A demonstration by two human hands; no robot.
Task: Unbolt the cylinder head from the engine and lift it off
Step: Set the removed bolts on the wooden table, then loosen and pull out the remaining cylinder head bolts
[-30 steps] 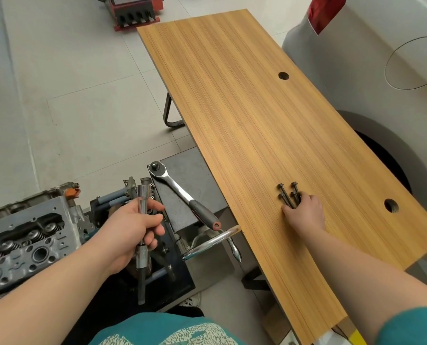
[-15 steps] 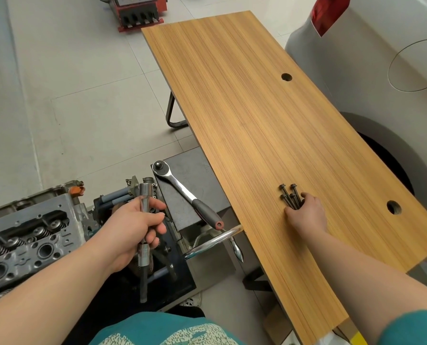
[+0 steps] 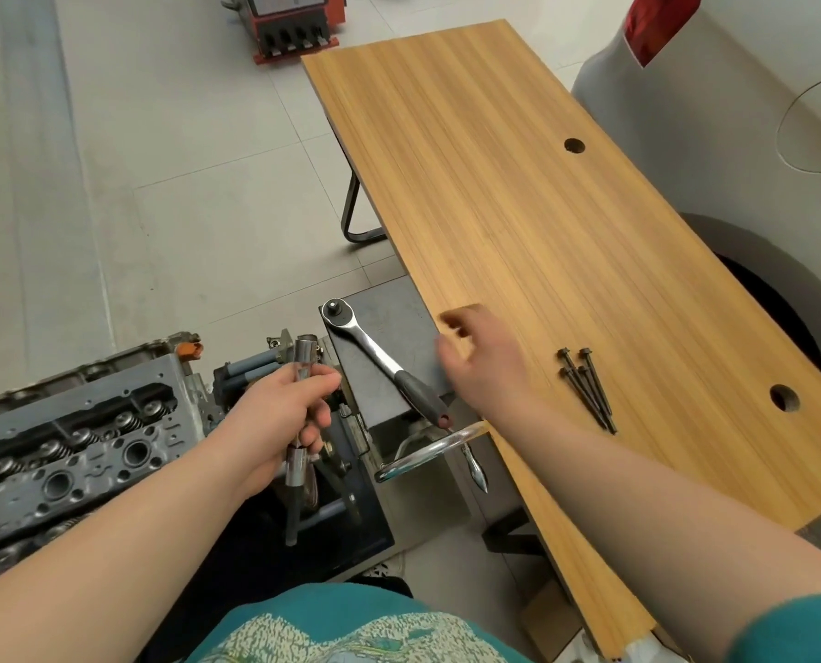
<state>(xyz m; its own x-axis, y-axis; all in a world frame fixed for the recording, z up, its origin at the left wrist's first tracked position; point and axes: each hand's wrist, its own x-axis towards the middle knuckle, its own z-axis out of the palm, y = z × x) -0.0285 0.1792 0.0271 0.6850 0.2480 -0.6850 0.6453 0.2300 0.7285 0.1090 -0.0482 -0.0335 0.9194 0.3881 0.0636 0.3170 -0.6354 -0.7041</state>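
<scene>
A long wooden table (image 3: pixel 518 193) with two round holes in its top stands on a pale tiled floor (image 3: pixel 136 160). A black metal leg (image 3: pixel 351 217) shows under its left edge. Just beyond the table's far end sits a red and black machine (image 3: pixel 294 26). To the right, a white car (image 3: pixel 743 150) stands close beside the table, with a red tail light (image 3: pixel 657 21) and a dark wheel arch (image 3: pixel 776 308).

Bright, even, diffuse light fills the frame, with only soft shadows under the tabletop (image 3: pixel 518 193) at centre. The right hand (image 3: pixel 482 361) is motion-blurred at its fingers. Wide-angle distortion bows straight edges toward the frame borders.
</scene>
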